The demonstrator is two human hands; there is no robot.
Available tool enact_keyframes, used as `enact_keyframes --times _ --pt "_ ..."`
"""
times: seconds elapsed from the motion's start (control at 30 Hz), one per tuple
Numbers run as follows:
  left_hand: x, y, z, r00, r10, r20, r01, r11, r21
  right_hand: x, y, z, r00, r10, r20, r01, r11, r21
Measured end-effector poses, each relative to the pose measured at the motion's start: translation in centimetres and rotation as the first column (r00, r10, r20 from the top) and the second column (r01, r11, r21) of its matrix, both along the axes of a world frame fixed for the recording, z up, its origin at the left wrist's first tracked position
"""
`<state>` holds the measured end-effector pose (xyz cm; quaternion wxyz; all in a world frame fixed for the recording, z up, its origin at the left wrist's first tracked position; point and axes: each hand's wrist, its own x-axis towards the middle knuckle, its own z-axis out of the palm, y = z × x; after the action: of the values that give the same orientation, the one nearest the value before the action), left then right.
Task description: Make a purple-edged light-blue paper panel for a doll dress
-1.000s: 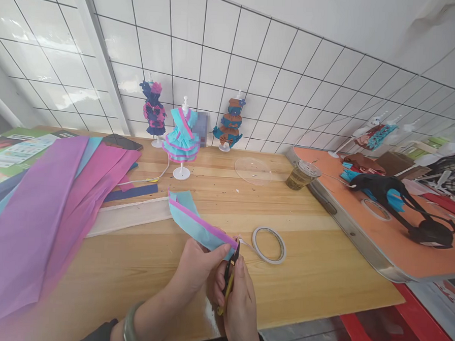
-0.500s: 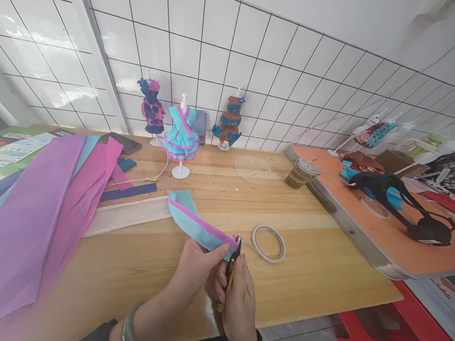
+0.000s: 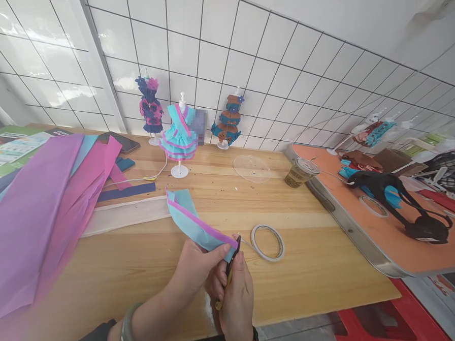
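My left hand (image 3: 199, 265) pinches the near end of a light blue paper strip (image 3: 188, 222) with a purple border along its upper edge. The strip's far end curls up off the table. In my right hand (image 3: 238, 298) is a pair of scissors (image 3: 231, 265) with dark blades and a yellowish handle, mostly hidden by the fingers. Its blades lie at the strip's near end, closed or nearly so. Just right of the blades lies a roll of double-sided tape (image 3: 268, 242), its loose end reaching toward them.
Purple and pink sheets (image 3: 38, 206) cover the table's left side. A small mannequin in a blue ruffled dress (image 3: 179, 135) stands at the back, near two other dressed mannequins. A lidded cup (image 3: 301, 173) stands by an orange board (image 3: 362, 213) bearing a black strapped item (image 3: 397, 200).
The scissor blades have come together at the strip's end; they stood slightly apart before. Both hands stay in almost the same place, and the view has shifted slightly.
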<state>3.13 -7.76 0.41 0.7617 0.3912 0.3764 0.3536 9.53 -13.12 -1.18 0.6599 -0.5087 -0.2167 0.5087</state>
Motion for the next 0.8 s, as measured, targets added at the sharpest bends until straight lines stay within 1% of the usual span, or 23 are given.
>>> enact_keyframes --times 0.1,0.2,0.27,0.4,0.47,0.57,0.63,0.7,0.8 --pt "-0.1 0.0 0.3 0.999 -0.031 0.030 0.030 0.999 0.043 0.1 0.0 0.2 0.999 -0.020 0.045 0.020 1.000 -0.011" --pt "-0.2 0.1 0.6 1.000 -0.024 0.014 0.023 0.995 0.096 0.2 -0.1 0.0 0.999 -0.012 0.047 0.012 1.000 -0.002" --pt "-0.3 0.2 0.9 1.000 0.025 -0.005 -0.024 0.990 0.139 0.4 -0.1 -0.3 1.000 -0.001 0.023 0.001 1.000 0.004" --pt "-0.7 0.5 1.5 0.985 0.171 0.004 -0.168 0.967 0.193 1.2 -0.1 -0.4 0.998 0.027 -0.050 -0.026 0.999 0.026" --pt "-0.8 0.5 1.6 0.982 0.189 -0.004 -0.185 0.965 0.184 1.6 0.0 -0.1 0.995 0.040 -0.093 -0.037 0.998 0.042" --pt "-0.8 0.3 1.5 0.988 0.149 -0.049 -0.138 0.974 0.177 2.3 0.1 0.5 0.995 0.018 -0.094 -0.013 0.998 0.060" --pt "-0.7 0.1 1.3 0.994 0.080 -0.069 -0.066 0.980 0.188 2.8 0.0 0.6 0.998 -0.029 -0.047 0.031 0.999 0.035" --pt "-0.7 0.0 1.1 0.998 -0.008 -0.059 0.019 0.983 0.183 3.5 -0.2 0.5 0.997 -0.071 0.012 0.072 0.997 -0.018" --pt "-0.8 0.0 0.7 0.995 -0.102 -0.004 0.102 0.986 0.136 4.4 -0.7 0.2 0.993 -0.090 0.079 0.096 0.993 -0.071"
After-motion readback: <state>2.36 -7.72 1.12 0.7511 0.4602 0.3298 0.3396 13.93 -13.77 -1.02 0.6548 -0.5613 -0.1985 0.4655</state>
